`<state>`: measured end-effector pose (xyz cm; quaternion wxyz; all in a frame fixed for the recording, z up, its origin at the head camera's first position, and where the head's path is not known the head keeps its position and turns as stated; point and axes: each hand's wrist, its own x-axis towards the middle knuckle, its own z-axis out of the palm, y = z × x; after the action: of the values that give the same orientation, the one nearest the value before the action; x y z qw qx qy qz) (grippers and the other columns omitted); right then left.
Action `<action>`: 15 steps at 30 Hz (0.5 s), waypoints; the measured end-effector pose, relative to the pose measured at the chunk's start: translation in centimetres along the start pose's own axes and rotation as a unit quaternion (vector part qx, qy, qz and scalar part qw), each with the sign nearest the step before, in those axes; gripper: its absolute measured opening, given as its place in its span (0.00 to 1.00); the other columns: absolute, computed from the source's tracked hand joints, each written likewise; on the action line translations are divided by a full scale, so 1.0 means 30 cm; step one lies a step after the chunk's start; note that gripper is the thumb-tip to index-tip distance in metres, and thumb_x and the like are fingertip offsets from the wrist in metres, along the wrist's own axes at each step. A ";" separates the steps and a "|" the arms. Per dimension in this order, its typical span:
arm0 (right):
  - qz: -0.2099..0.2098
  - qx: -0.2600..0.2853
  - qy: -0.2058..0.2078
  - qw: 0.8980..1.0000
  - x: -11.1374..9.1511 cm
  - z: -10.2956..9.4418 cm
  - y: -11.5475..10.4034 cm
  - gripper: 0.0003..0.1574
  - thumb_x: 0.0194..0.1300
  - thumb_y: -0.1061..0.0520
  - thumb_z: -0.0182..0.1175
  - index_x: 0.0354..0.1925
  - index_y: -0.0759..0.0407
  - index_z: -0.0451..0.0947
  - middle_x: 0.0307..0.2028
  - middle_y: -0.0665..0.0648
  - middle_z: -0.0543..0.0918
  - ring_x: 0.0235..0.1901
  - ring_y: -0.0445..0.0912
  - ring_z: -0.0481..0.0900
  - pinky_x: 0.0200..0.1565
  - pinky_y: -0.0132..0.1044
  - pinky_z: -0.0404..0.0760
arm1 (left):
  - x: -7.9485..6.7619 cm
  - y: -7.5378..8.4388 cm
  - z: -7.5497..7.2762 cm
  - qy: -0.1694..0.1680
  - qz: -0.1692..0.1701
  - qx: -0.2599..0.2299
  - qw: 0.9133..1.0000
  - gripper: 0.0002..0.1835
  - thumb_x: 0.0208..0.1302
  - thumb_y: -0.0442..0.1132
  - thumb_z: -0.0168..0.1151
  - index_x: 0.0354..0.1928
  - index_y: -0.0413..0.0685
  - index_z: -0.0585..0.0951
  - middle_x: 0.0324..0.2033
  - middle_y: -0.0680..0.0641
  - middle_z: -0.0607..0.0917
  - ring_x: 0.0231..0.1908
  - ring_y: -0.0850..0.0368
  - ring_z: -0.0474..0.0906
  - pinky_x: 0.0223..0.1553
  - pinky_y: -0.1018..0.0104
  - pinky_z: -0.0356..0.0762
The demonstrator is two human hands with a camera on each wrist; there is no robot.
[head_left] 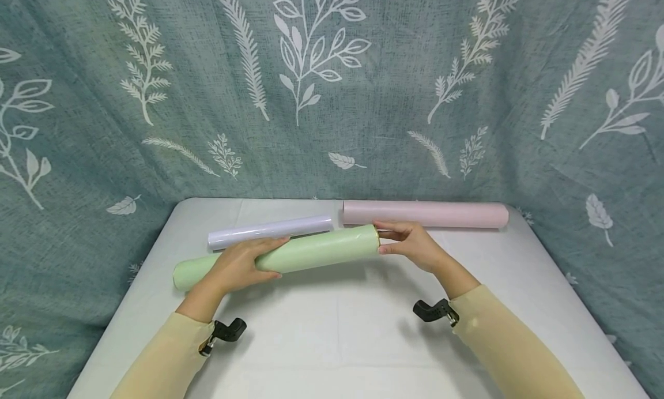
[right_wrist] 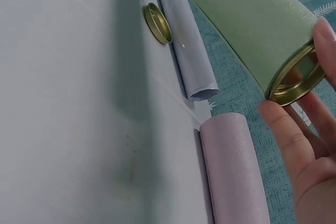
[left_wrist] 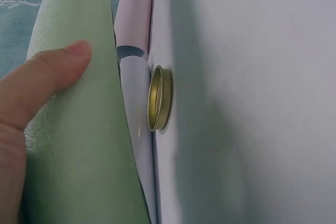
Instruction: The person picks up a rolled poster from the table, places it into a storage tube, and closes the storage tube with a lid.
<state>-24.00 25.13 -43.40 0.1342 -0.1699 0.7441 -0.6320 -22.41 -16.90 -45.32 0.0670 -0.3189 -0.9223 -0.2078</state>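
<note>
1. Firmly in both hands, a pale green tube (head_left: 321, 252) slants across the center of the head view, its right end higher in the frame than its left.
2. The left hand (head_left: 244, 266) grips the tube left of its middle, fingers and thumb spread over opposite sides.
3. At the tube's right end, the right hand (head_left: 410, 246) pinches the gold-rimmed mouth (right_wrist: 294, 96), thumb and fingers set at opposite edges, at the right of the right wrist view.
4. Partly hidden above the tube in the head view lies a lavender roll (head_left: 270, 232); just beside it, a loose gold ring (left_wrist: 167, 98) shows near the center of the left wrist view.
5. A pink roll (head_left: 425, 214) lies farther to the upper right.
6. A white-covered table (head_left: 332, 335) fills the lower frame beneath a leaf-patterned teal curtain (head_left: 394, 99).
</note>
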 end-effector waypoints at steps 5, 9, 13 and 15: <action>-0.002 0.034 -0.008 0.999 0.004 0.003 0.010 0.43 0.56 0.69 0.72 0.69 0.68 0.68 0.68 0.65 0.71 0.63 0.47 0.75 0.53 0.42 0.82 | 0.005 0.004 0.004 0.008 -0.005 0.001 1.000 0.42 0.51 0.59 0.77 0.71 0.69 0.73 0.62 0.49 0.81 0.58 0.45 0.79 0.53 0.46 0.78; -0.023 0.037 -0.015 0.999 0.005 0.008 0.022 0.44 0.55 0.69 0.72 0.68 0.70 0.67 0.67 0.65 0.71 0.61 0.42 0.77 0.52 0.41 0.83 | 0.002 0.006 0.005 0.006 -0.017 -0.006 1.000 0.42 0.51 0.58 0.77 0.70 0.70 0.74 0.61 0.51 0.81 0.57 0.45 0.80 0.51 0.46 0.79; -0.040 0.022 -0.014 0.999 0.006 0.012 0.025 0.44 0.55 0.68 0.73 0.68 0.69 0.68 0.67 0.63 0.72 0.59 0.41 0.79 0.50 0.40 0.84 | 0.001 0.008 0.006 0.006 -0.020 -0.013 1.000 0.42 0.50 0.57 0.78 0.70 0.71 0.74 0.61 0.52 0.81 0.58 0.46 0.79 0.51 0.47 0.79; -0.045 0.012 -0.009 0.999 0.006 0.014 0.022 0.45 0.53 0.68 0.74 0.68 0.67 0.69 0.66 0.62 0.73 0.58 0.41 0.79 0.49 0.40 0.84 | 0.001 0.008 0.008 0.010 -0.018 -0.017 1.000 0.42 0.50 0.56 0.79 0.69 0.70 0.74 0.61 0.52 0.81 0.58 0.46 0.79 0.51 0.47 0.79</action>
<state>-24.04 24.76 -44.13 0.1148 -0.2072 0.7269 -0.6446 -22.27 -16.60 -45.44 0.0671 -0.3015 -0.9234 -0.2279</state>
